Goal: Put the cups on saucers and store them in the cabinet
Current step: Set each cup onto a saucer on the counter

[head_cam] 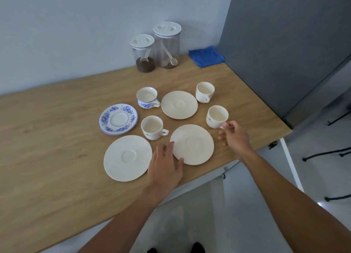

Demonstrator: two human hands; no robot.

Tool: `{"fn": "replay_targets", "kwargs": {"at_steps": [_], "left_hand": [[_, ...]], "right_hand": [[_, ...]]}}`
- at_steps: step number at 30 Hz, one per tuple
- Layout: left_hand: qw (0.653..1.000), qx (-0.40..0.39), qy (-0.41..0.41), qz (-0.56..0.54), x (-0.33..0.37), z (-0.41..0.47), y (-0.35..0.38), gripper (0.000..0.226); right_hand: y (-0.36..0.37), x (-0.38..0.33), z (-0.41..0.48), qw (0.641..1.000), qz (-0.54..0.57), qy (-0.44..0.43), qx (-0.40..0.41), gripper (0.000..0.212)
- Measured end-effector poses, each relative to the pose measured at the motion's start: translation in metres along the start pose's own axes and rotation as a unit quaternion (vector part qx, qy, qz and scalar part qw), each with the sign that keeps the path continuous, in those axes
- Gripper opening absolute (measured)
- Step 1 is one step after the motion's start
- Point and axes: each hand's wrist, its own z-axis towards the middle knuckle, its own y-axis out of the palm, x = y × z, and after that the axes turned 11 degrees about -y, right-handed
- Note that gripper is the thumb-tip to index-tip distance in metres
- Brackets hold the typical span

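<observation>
Several cups and saucers stand apart on the wooden counter (57, 157). A blue-flowered cup (147, 97) sits next to its blue-flowered saucer (118, 118). Three plain white cups are at the back right (205, 91), at the right (217, 116) and in the middle (152, 127). White saucers lie at the back (179, 104), front left (127, 157) and front right (192, 145). My left hand (164, 166) has its fingers spread on the near-left rim of the front right saucer. My right hand (234, 135) pinches the handle of the right cup.
Two clear lidded jars (145, 53) (167, 44) with scoops stand by the back wall. A folded blue cloth (206, 56) lies in the back right corner beside a tall grey panel (284, 43). The counter's front edge runs just below my hands.
</observation>
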Motion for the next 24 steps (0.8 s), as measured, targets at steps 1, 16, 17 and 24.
{"fn": "replay_targets", "kwargs": {"at_steps": [1, 16, 17, 24], "left_hand": [[1.0, -0.005, 0.005, 0.004, -0.003, -0.001, 0.001, 0.059], [0.999, 0.02, 0.04, 0.018, -0.011, -0.001, 0.011, 0.059], [0.999, 0.021, 0.039, 0.018, -0.011, -0.001, 0.011, 0.059], [0.998, 0.033, 0.041, 0.016, -0.01, -0.002, 0.013, 0.058]], "right_hand": [[0.0, -0.002, -0.003, 0.999, 0.037, 0.006, 0.005, 0.018], [0.012, -0.011, -0.079, 0.989, 0.033, -0.08, -0.119, 0.018], [0.012, -0.011, -0.079, 0.989, 0.028, -0.081, -0.121, 0.017], [0.016, -0.014, -0.079, 0.989, 0.004, -0.08, -0.125, 0.017]]}}
